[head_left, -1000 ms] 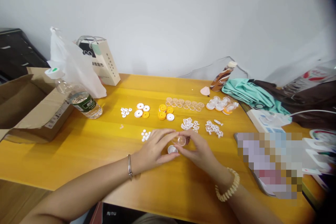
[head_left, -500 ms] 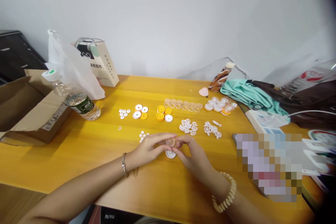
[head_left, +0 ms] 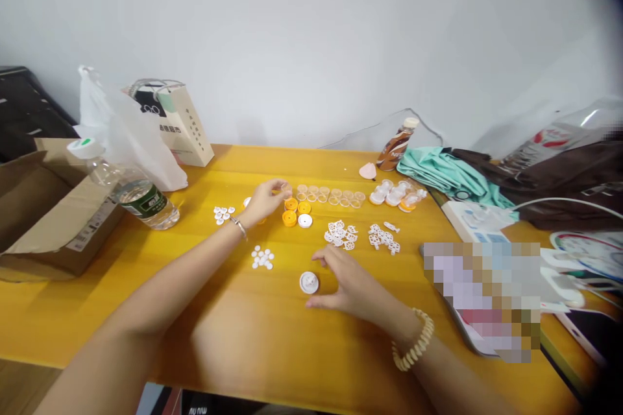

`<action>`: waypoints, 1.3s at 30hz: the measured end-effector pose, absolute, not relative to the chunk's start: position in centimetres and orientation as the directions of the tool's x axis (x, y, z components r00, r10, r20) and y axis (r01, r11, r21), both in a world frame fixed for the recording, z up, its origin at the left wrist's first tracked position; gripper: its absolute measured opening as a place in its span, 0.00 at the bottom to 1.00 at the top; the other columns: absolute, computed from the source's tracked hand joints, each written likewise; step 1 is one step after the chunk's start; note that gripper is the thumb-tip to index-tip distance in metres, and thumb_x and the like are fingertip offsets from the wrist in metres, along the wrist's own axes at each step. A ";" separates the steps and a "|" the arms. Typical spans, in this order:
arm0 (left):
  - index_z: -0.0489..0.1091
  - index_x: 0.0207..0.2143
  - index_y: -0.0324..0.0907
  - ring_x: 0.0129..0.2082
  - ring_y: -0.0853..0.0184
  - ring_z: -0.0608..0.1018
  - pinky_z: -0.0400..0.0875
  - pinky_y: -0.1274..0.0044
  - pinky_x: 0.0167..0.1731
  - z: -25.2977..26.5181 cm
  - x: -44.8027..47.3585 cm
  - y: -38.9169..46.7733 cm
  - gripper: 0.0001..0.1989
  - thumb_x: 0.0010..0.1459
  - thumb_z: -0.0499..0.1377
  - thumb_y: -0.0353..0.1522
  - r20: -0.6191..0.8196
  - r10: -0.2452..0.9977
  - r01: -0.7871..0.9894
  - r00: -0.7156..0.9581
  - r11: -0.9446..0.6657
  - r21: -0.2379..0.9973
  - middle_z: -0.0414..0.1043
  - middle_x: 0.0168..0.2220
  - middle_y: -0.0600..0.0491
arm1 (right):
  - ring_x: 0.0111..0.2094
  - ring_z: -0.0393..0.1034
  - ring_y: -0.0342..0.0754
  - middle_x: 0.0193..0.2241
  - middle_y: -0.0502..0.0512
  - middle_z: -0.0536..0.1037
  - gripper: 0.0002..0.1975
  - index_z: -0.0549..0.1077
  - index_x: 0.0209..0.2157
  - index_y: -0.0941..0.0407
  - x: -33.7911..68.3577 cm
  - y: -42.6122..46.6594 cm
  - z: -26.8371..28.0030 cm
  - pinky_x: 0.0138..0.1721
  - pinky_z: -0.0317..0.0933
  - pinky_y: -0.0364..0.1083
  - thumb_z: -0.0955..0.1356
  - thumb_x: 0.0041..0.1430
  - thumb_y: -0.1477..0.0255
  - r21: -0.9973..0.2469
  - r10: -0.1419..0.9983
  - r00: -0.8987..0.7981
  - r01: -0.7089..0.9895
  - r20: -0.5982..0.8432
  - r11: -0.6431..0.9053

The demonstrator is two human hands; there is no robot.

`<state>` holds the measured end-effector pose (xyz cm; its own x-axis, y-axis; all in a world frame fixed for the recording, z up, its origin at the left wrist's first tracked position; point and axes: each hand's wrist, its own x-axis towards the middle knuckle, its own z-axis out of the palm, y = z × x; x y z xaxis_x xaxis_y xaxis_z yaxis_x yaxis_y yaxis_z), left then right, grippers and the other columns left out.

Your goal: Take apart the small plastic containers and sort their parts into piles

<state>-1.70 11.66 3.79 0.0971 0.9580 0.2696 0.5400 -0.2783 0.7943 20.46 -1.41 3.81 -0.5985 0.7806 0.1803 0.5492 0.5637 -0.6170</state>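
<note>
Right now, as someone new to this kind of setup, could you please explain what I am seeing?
There is no machine: a person's bare hands work at a table, filmed by one camera worn on the head, looking forward and down. The left hand reaches to the left end of a row of clear cups; whether it grips one is unclear. The right hand is open beside a white round piece. Also there are yellow round parts, small white discs and white openwork pieces.
</note>
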 end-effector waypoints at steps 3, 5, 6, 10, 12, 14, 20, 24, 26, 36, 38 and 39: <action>0.70 0.37 0.38 0.37 0.65 0.73 0.66 0.73 0.41 2.3 -1.7 14.3 0.12 0.49 0.58 0.33 0.264 0.962 0.572 0.065 -0.253 0.780 0.72 0.38 0.49 | 0.38 0.66 0.50 0.39 0.57 0.70 0.25 0.65 0.40 0.56 20.5 -1.2 3.1 0.39 0.62 0.48 0.72 0.41 0.60 -0.593 0.764 -0.632 0.568 0.129 0.570; 0.70 0.38 0.38 0.36 0.64 0.73 0.66 0.73 0.41 1.6 -1.5 15.4 0.13 0.48 0.58 0.32 0.263 0.963 0.571 0.064 -0.251 0.781 0.72 0.37 0.49 | 0.39 0.66 0.49 0.38 0.56 0.70 0.21 0.65 0.39 0.56 20.5 -1.1 2.8 0.39 0.62 0.48 0.71 0.45 0.63 -0.588 0.751 -0.649 0.562 0.124 0.582; 0.70 0.38 0.37 0.35 0.65 0.73 0.66 0.73 0.41 1.4 -1.4 15.7 0.14 0.48 0.58 0.33 0.259 0.963 0.567 0.069 -0.251 0.785 0.72 0.37 0.48 | 0.38 0.66 0.49 0.38 0.55 0.70 0.19 0.65 0.39 0.56 20.5 -1.1 2.6 0.39 0.62 0.48 0.71 0.46 0.64 -0.585 0.746 -0.654 0.558 0.128 0.589; 0.70 0.36 0.37 0.33 0.67 0.73 0.67 0.75 0.38 0.9 -1.3 16.4 0.13 0.48 0.58 0.34 0.236 0.965 0.527 0.112 -0.259 0.809 0.73 0.35 0.50 | 0.38 0.66 0.49 0.36 0.55 0.71 0.17 0.65 0.38 0.56 20.5 -1.0 2.5 0.39 0.62 0.48 0.71 0.47 0.65 -0.573 0.735 -0.663 0.549 0.145 0.608; 0.70 0.36 0.37 0.33 0.67 0.73 0.67 0.75 0.38 0.8 -1.4 16.3 0.13 0.47 0.58 0.35 0.227 0.966 0.508 0.126 -0.259 0.821 0.73 0.34 0.50 | 0.38 0.66 0.49 0.36 0.55 0.71 0.17 0.65 0.38 0.56 20.5 -1.0 2.4 0.39 0.62 0.48 0.70 0.47 0.65 -0.571 0.732 -0.665 0.548 0.145 0.611; 0.70 0.36 0.37 0.34 0.67 0.73 0.67 0.75 0.39 1.0 -1.6 16.2 0.14 0.47 0.58 0.35 0.221 0.967 0.493 0.124 -0.254 0.832 0.73 0.35 0.50 | 0.37 0.66 0.48 0.35 0.55 0.70 0.16 0.65 0.38 0.56 20.5 -1.0 2.4 0.39 0.62 0.47 0.70 0.48 0.65 -0.570 0.731 -0.668 0.550 0.138 0.610; 0.71 0.35 0.35 0.34 0.67 0.74 0.67 0.74 0.40 1.4 -1.6 16.0 0.15 0.48 0.58 0.37 0.169 0.975 0.460 0.140 -0.216 0.861 0.73 0.34 0.49 | 0.36 0.65 0.48 0.35 0.54 0.70 0.14 0.65 0.36 0.56 20.4 -1.0 2.3 0.38 0.61 0.47 0.69 0.50 0.66 -0.581 0.736 -0.664 0.550 0.131 0.600; 0.70 0.40 0.34 0.37 0.65 0.74 0.66 0.74 0.41 1.2 -1.3 16.4 0.19 0.49 0.58 0.38 0.142 0.979 0.468 0.147 -0.195 0.862 0.73 0.38 0.46 | 0.36 0.65 0.48 0.34 0.54 0.70 0.13 0.65 0.36 0.55 20.4 -1.0 2.3 0.38 0.61 0.47 0.69 0.50 0.66 -0.583 0.740 -0.661 0.555 0.124 0.593; 0.68 0.44 0.34 0.39 0.64 0.74 0.66 0.73 0.42 1.2 -1.3 16.5 0.21 0.49 0.58 0.38 0.136 0.981 0.482 0.135 -0.186 0.856 0.72 0.42 0.44 | 0.36 0.65 0.48 0.34 0.54 0.70 0.13 0.66 0.36 0.55 20.4 -1.0 2.3 0.38 0.61 0.46 0.69 0.50 0.67 -0.582 0.741 -0.661 0.558 0.120 0.592; 0.71 0.35 0.37 0.35 0.64 0.73 0.67 0.74 0.38 2.7 -2.2 14.0 0.14 0.49 0.59 0.38 0.146 0.981 0.641 0.128 -0.195 0.743 0.73 0.36 0.48 | 0.35 0.64 0.47 0.33 0.53 0.70 0.12 0.65 0.35 0.56 20.2 -0.9 2.2 0.37 0.59 0.46 0.69 0.50 0.66 -0.596 0.740 -0.664 0.554 0.105 0.582; 0.71 0.34 0.38 0.33 0.65 0.74 0.67 0.75 0.35 2.5 -2.0 13.7 0.13 0.49 0.58 0.37 0.129 0.974 0.677 0.184 -0.221 0.702 0.74 0.34 0.50 | 0.35 0.64 0.47 0.33 0.53 0.70 0.11 0.65 0.34 0.56 20.2 -0.8 2.2 0.38 0.59 0.46 0.68 0.51 0.67 -0.597 0.740 -0.666 0.558 0.091 0.576; 0.71 0.34 0.38 0.32 0.66 0.74 0.67 0.76 0.34 2.3 -1.9 13.7 0.12 0.50 0.57 0.36 0.127 0.971 0.686 0.201 -0.232 0.690 0.74 0.32 0.50 | 0.35 0.64 0.47 0.32 0.53 0.70 0.10 0.65 0.34 0.56 20.2 -0.8 2.2 0.38 0.58 0.46 0.68 0.51 0.68 -0.598 0.740 -0.667 0.560 0.085 0.573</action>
